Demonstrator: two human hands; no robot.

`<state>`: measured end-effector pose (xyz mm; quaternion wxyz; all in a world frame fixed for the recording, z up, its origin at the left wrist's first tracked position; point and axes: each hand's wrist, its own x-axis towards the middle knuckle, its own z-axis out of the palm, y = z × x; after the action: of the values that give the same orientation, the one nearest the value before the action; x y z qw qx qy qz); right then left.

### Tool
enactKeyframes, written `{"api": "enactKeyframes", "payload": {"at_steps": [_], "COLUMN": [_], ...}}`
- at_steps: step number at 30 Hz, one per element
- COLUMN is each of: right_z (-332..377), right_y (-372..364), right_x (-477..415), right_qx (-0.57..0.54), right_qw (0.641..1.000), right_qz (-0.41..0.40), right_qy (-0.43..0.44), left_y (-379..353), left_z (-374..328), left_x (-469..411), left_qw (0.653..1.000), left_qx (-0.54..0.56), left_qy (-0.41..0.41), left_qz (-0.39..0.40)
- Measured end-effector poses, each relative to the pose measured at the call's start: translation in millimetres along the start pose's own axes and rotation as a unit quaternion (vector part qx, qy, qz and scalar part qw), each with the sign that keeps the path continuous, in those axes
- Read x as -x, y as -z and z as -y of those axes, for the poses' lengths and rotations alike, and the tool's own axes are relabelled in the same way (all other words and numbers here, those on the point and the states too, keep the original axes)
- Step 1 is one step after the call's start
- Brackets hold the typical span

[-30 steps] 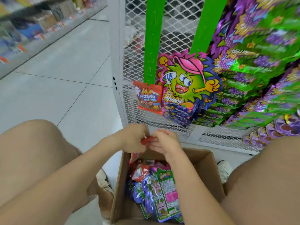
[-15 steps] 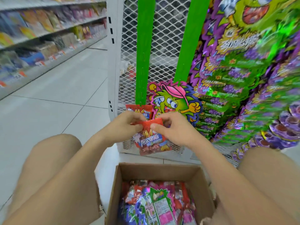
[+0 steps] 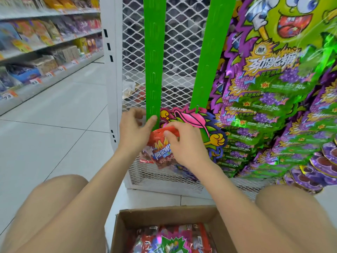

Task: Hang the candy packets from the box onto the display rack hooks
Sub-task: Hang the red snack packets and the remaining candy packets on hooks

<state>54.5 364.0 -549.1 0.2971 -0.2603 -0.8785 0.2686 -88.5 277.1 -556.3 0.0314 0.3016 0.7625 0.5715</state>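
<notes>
Red packet [image 3: 160, 148]: you held it against green strip [image 3: 154, 70]'s foot.
Right hand [image 3: 184, 143]: pinched packet's top edge.
Left hand [image 3: 134, 128]: thumb and curled fingers clasped strip's foot.

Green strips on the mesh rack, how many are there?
2. The left strip hangs straight, its lower end held by the left hand; the right strip slants, ending at the cartoon packet. Others may hide behind the purple packets.
</notes>
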Motion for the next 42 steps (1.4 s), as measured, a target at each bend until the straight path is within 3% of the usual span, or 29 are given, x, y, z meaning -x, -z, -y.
{"api": "enactKeyframes", "payload": {"at_steps": [12,16,19,23,26,31,34,38,42], "right_z": [21,22,18,11,8,11,10,4,-2], "right_y": [4,4,3,7,9,6,2,-5,-3], "right_x": [5,9,16,25,26,29,29,34,52], "right_qx": [-0.074,-0.139,-0.171,-0.119,-0.092,-0.098,-0.023,0.148,0.203], "right_qw": [0.997,0.987,0.975,0.973,0.977,0.982,0.989,0.986,0.973], "right_qz": [-0.008,0.015,0.089,0.186,0.185,0.119,0.098,0.031,0.046], "right_qy": [-0.016,-0.08,-0.11,-0.067,-0.054,-0.106,-0.107,-0.073,-0.096], "left_y": [37,46,53,62,65,66,63,57,50], "left_z": [-17,-19,-13,-9,-10,-16,-13,-1,4], "left_x": [25,33,33,33,35,38,38,45,72], "left_qw": [0.973,0.963,0.955,0.961,0.958,0.955,0.966,0.961,0.961], "left_qx": [0.061,0.095,0.122,0.081,0.077,0.054,-0.038,-0.166,-0.199], "left_qy": [0.044,0.089,0.11,0.091,0.079,0.084,0.008,-0.17,-0.189], "left_qz": [0.219,0.235,0.246,0.25,0.264,0.278,0.254,0.145,0.025]}}
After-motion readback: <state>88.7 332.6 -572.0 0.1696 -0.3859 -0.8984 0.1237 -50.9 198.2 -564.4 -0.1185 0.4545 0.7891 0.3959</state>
